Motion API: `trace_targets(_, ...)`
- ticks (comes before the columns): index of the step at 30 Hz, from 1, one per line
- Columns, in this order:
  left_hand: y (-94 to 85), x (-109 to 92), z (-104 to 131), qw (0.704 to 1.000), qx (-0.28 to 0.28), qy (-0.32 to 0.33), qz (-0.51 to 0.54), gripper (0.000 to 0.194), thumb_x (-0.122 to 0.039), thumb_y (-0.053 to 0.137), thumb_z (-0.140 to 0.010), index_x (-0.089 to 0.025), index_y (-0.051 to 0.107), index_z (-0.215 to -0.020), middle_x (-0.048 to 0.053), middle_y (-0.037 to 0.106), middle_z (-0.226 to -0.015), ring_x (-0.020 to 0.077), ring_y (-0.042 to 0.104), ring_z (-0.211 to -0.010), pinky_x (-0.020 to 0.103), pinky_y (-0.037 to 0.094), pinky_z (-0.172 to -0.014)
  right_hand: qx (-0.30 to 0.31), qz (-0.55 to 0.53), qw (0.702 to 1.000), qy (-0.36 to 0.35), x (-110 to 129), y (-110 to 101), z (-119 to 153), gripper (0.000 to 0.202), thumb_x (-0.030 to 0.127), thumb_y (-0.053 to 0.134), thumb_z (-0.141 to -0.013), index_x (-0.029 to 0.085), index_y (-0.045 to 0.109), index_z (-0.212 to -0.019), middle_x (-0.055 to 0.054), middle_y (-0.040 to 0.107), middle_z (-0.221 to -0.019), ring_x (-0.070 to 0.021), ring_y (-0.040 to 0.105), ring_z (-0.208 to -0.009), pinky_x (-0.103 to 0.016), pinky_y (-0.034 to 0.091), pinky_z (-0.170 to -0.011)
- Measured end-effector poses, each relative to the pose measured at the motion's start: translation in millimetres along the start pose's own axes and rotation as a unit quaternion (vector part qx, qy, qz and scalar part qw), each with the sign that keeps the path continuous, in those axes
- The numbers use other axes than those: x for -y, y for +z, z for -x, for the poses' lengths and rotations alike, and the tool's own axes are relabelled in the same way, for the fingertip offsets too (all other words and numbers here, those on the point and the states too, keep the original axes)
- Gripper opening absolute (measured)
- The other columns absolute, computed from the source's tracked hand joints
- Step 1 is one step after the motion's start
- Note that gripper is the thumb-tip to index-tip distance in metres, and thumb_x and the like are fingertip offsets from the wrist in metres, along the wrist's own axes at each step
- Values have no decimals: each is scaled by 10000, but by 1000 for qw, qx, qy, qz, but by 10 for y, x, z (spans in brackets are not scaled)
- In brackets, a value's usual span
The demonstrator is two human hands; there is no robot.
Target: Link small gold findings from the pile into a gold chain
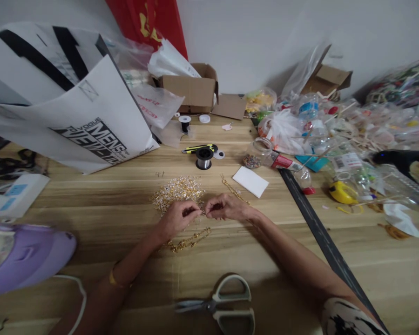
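Over the middle of the wooden table, my left hand (180,217) and my right hand (227,207) meet fingertip to fingertip. Both are closed in a pinch on something tiny between them, too small to name. Just behind the left hand lies a loose pile of gold and clear beads (177,190). A gold beaded chain (188,241) rests in front of the hands. Beyond the right hand lies another thin gold chain (232,187), beside a white folded paper (250,181).
Open scissors (216,304) lie near the front edge. Behind the beads stand a wire spool (204,159) and a yellow-black cutter (192,149). A purple iron (31,256) and a white bag (91,121) are on the left. Plastic bottles and a tape measure (342,191) crowd the right.
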State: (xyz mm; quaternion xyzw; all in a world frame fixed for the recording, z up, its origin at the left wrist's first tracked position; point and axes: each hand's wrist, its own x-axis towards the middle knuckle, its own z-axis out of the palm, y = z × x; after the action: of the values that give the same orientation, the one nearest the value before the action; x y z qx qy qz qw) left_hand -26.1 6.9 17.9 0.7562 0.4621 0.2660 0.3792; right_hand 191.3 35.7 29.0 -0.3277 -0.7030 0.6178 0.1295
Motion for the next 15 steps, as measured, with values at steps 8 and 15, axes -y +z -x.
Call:
trace_targets(8,-251,-87,-22,981,111,79,-142,136,-177,579,-827,-174,709,-787,23,665,-742,138,564,-686,239,395,-664,76,-41,996,15,-104,-76,-10,159,270,624,-796,123,640,-856,53,510,-607,-39,420,-497,-148,343,-454)
trace_targets(15,-219,-86,18,936,154,174,-265,207,-182,519,-899,-171,670,-758,33,619,-773,169,542,-778,266,371,-719,88,-82,993,15,-121,-111,-21,161,265,655,-776,123,625,-845,58,518,-611,-39,445,-509,-142,369,-461)
